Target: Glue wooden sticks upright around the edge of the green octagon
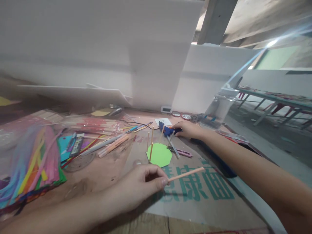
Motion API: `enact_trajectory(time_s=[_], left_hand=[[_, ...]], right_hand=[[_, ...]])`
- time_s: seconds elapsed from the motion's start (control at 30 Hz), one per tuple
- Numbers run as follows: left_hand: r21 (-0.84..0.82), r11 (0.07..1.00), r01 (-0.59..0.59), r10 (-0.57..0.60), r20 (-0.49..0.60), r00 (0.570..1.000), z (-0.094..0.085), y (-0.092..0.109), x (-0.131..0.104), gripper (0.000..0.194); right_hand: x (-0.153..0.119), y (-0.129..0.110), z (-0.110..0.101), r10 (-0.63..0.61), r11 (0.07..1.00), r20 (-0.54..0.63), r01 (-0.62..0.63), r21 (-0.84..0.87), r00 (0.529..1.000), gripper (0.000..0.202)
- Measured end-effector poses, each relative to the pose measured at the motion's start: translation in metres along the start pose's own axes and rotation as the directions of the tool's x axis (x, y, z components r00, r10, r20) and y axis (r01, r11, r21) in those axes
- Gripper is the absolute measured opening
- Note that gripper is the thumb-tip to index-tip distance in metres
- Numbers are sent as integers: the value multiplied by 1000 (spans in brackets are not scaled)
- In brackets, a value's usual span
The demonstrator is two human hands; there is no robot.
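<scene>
Thumb and forefinger of my left hand [142, 182] pinch one end of a thin wooden stick [187, 174], whose free end points right. Farther away, my right hand [186, 130] has its fingers closed at the handle of a blue glue gun [167, 130], partly hidden. Between the hands lies a bright green, many-sided piece [160, 154] with several thin sticks [151, 152] standing up around its edge. Beside it, at the right, rests a pink utility knife [184, 153].
Colourful pipe cleaners [36, 162] lie at the left, near bagged sticks [95, 125] and loose wooden sticks [113, 146]. Cardboard with green lettering [195, 208] covers the front. A clear plastic container [218, 110] stands at the back right. White boards [97, 48] rise behind.
</scene>
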State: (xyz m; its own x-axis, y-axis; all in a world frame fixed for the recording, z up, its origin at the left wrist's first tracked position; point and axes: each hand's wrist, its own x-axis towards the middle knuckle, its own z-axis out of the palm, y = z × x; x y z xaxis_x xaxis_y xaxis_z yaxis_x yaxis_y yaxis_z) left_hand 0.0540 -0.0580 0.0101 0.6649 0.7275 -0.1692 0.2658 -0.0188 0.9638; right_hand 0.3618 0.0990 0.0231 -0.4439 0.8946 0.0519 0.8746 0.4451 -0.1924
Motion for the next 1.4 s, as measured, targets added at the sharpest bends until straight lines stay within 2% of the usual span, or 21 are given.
enact_trajectory(time_s=[0.1, 0.3, 0.47, 0.63, 0.8, 0.93, 1.07, 1.13, 1.23, 1.3, 1.37, 1.4], left_hand=[[45, 999, 1, -2, 22, 1000, 2, -1, -2, 33], [63, 997, 36, -39, 35, 999, 4, 0, -3, 34], [39, 999, 30, -32, 33, 999, 2, 3, -3, 32], [-108, 994, -17, 19, 15, 1000, 1, 2, -1, 36], [-301, 951, 71, -79, -17, 997, -1, -2, 5, 52], [-372, 927, 41, -56, -29, 998, -3, 1, 7, 54], [-329, 944, 27, -41, -37, 998, -5, 2, 8, 54], [-308, 951, 19, -35, -46, 998, -5, 2, 7, 54], [-335, 942, 27, -46, -48, 998, -5, 4, 6, 54], [-335, 942, 38, -60, -54, 997, -5, 5, 6, 55], [-311, 949, 42, -65, -63, 996, -4, 4, 6, 56], [-301, 953, 41, -63, -63, 996, -3, 3, 6, 56]], right_hand=[[10, 9, 0, 20, 1000, 16, -20, 21, 1000, 30], [22, 27, -11, 147, 980, -48, -138, 144, 988, 33], [37, 40, -10, 235, 954, -10, -229, 196, 972, 35], [41, 45, -8, 312, 944, -12, -309, 114, 950, 34], [33, 40, -11, 322, 946, -10, -322, 36, 947, 34], [29, 29, -12, 333, 943, -27, -333, 1, 943, 35], [16, 15, -23, 360, 932, -100, -363, -13, 928, 34], [-2, 4, -32, 376, 923, -177, -384, -10, 909, 30], [-43, -22, -43, 377, 921, -317, -389, 30, 870, 21], [-73, -47, -41, 362, 930, -390, -355, 92, 847, 29], [-97, -74, -31, 334, 939, -385, -271, 210, 860, 34], [-106, -88, -24, 299, 892, -341, -133, 433, 891, 31]])
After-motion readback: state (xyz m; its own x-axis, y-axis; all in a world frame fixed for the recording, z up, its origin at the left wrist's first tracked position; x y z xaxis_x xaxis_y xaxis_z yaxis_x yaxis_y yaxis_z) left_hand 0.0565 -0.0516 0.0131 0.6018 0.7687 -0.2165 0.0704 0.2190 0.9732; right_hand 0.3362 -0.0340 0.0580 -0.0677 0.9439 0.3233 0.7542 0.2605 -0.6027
